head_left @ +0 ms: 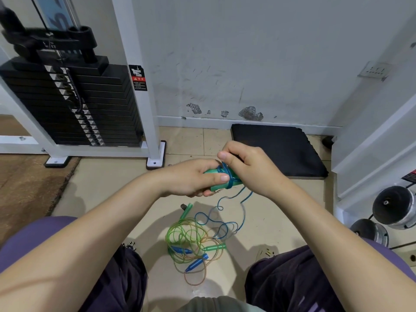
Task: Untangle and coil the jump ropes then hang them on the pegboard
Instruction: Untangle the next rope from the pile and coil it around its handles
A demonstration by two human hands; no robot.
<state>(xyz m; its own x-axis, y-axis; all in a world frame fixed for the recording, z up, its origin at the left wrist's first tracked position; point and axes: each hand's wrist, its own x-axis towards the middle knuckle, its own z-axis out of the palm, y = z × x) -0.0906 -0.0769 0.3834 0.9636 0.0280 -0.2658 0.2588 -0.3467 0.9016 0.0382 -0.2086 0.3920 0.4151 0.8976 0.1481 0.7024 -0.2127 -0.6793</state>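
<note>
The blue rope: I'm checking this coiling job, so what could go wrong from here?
The blue rope trails from the green handles in the left hand down into the tangled pile; winding on may drag that pile or tighten a knot. The right hand pinches the wraps; they may loosen if its grip slips.

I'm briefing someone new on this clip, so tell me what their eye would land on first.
First, the two hands at centre: the left hand grips green handles while the right hand winds the blue rope around them. Below, on the floor between the knees, lies a tangled pile of ropes with blue and green handles. At upper left stands a black weight stack.
</note>
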